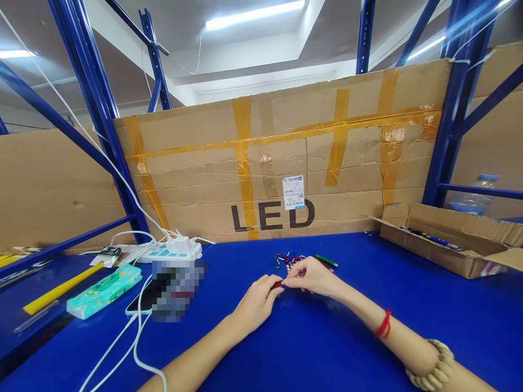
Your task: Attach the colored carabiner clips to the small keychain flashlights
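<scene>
Between the fingers of my left hand (256,300) sits a small dark red piece (277,284), mostly covered, with a silvery end. My right hand (314,276) pinches at that silvery end, so the two hands meet over the table. Just behind them lies a small cluster of coloured carabiners (290,255) in red, blue and green, with little metal parts among them; my right hand hides some of it. Beside this hand rests a slim green tube (327,261), with a red one partly showing next to it.
On the blue table (327,343), a white power strip (180,249), a phone (143,299), a green tissue pack (104,291) and a yellow stick (63,288) lie left. White cables (141,332) run near my left forearm. An open cardboard box (441,239) holds pens, right. Cardboard (204,185) stands behind.
</scene>
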Demonstrator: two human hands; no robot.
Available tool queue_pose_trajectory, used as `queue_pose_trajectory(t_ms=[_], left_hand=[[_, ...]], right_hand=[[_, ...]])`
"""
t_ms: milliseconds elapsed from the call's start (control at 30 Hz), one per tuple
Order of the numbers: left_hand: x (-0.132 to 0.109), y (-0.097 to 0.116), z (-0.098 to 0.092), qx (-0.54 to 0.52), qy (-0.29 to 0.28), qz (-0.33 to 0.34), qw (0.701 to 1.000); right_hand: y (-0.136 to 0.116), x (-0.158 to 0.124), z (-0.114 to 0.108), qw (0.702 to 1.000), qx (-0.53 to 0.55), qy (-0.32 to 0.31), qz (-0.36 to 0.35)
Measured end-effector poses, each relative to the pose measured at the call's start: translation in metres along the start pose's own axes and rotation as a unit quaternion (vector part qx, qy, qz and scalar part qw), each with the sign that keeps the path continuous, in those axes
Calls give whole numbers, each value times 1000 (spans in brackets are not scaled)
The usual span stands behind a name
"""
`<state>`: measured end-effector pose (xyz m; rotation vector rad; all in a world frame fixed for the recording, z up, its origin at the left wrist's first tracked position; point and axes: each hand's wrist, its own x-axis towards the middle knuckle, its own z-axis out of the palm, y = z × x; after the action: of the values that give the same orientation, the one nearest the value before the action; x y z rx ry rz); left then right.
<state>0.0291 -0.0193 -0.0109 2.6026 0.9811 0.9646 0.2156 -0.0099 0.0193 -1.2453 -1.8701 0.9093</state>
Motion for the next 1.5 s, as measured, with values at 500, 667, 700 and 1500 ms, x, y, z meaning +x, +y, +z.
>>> queue_pose_trajectory(t_ms=[500,667,700,1500], left_hand=[[-2,-4,3,154,98,133,974],[1,-5,3,97,77,101,987],[1,-5,3,81,70,90,990],[10,-12,-12,3,100,-182,978]], right_hand=[[-15,-10,8,983,97,-46,146],[-13,-6,2,980,102,-66,160],[-13,-5,0,980,101,-66,159],[16,15,-34,954,-208,214,-12]])
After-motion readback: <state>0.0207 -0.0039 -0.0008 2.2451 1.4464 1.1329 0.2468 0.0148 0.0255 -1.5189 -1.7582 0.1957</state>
